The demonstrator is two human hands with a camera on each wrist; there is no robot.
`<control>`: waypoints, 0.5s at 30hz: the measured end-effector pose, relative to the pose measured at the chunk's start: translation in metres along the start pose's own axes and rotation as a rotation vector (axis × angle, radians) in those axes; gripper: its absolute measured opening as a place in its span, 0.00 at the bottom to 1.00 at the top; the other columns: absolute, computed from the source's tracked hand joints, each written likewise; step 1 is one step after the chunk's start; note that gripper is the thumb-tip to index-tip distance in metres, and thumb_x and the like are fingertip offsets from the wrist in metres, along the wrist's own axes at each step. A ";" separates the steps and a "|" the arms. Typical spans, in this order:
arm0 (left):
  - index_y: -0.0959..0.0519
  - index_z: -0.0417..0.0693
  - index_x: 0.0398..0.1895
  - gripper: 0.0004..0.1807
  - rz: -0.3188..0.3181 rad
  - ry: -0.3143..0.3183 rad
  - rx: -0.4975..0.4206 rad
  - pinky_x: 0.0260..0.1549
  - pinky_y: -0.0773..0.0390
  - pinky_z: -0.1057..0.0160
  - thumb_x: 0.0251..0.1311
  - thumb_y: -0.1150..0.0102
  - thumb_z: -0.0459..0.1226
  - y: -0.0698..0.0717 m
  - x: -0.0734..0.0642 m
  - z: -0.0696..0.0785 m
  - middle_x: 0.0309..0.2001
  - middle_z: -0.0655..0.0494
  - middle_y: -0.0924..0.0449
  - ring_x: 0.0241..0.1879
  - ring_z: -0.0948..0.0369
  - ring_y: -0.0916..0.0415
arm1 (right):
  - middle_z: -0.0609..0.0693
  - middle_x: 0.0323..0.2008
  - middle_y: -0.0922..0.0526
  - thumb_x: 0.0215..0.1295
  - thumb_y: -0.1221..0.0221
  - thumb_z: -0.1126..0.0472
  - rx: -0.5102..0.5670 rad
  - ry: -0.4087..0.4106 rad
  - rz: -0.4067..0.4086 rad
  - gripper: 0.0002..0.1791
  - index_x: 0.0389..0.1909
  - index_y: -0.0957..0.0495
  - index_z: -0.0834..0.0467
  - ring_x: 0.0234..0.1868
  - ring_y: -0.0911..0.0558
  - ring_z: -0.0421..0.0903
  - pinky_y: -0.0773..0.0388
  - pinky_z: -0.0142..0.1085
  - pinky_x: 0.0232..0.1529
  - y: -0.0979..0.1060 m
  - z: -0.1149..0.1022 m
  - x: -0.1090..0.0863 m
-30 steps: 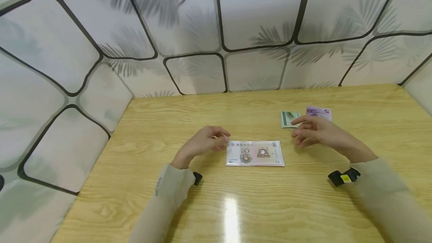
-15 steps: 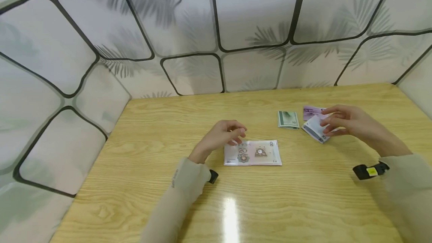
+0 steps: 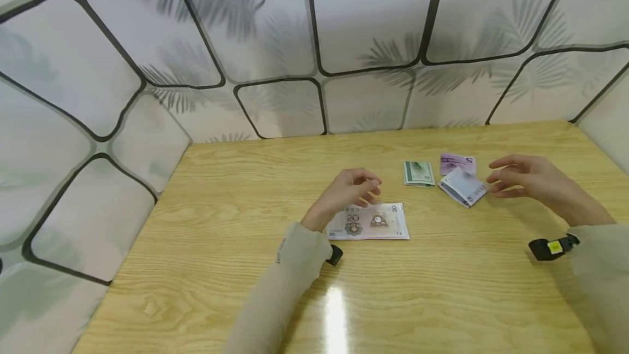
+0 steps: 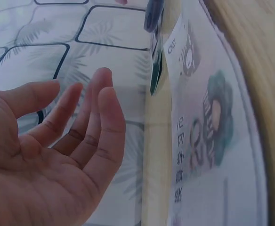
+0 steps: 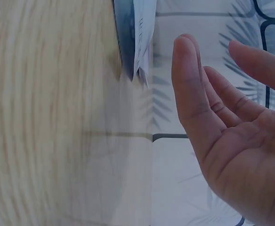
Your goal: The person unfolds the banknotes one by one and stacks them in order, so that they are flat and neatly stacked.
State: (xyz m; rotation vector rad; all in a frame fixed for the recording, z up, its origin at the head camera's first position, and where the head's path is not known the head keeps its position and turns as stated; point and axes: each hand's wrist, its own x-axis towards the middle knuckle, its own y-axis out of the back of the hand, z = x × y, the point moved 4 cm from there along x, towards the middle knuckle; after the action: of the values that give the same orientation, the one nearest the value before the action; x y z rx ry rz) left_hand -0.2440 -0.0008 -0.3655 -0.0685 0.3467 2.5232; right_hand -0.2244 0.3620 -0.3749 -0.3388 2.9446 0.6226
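Observation:
My left hand hovers over the upper left part of a pale pink 20 banknote lying flat. Its fingers are loosely bent with nothing between them, as the left wrist view also shows, with the printed note alongside. To the right, a folded blue-grey banknote overlaps the lower edge of a purple 5 banknote. Just right of that folded note is my right hand, relaxed and holding nothing. In the right wrist view the folded note stands apart from the fingertips.
A folded green banknote lies left of the blue-grey one. The wooden table meets a patterned wall at the back and left. Each wrist carries a small black camera, the right one with a yellow label.
My right hand has shifted right, leaving the folded blue-grey note lying against the purple one. Meanwhile my left hand has come rightward from the 20 note's left end to above it.

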 end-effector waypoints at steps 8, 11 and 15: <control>0.25 0.29 0.59 0.17 -0.004 0.050 -0.055 0.40 0.14 0.58 0.77 0.49 0.34 -0.018 0.013 0.000 0.46 0.36 0.17 0.42 0.47 0.15 | 0.43 0.39 0.15 0.80 0.50 0.64 -0.020 -0.025 0.006 0.08 0.54 0.28 0.56 0.39 0.14 0.40 0.14 0.35 0.39 0.005 0.005 0.002; 0.25 0.29 0.60 0.17 -0.009 0.044 -0.080 0.39 0.14 0.59 0.77 0.49 0.33 -0.026 0.017 0.001 0.45 0.37 0.17 0.41 0.48 0.15 | 0.41 0.39 0.15 0.80 0.49 0.65 -0.032 -0.024 0.013 0.09 0.55 0.29 0.61 0.40 0.15 0.38 0.14 0.35 0.39 0.007 0.008 0.003; 0.26 0.30 0.61 0.17 -0.018 0.048 -0.129 0.41 0.14 0.58 0.77 0.49 0.33 -0.035 0.022 0.001 0.45 0.37 0.17 0.44 0.45 0.15 | 0.39 0.40 0.16 0.79 0.49 0.65 -0.042 -0.024 0.005 0.10 0.55 0.29 0.63 0.40 0.15 0.36 0.15 0.34 0.39 0.010 0.010 0.003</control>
State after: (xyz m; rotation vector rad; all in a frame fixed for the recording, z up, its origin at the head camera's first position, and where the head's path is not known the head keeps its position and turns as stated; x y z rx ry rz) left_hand -0.2430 0.0393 -0.3756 -0.1815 0.2004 2.5265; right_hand -0.2292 0.3744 -0.3804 -0.3254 2.9145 0.6852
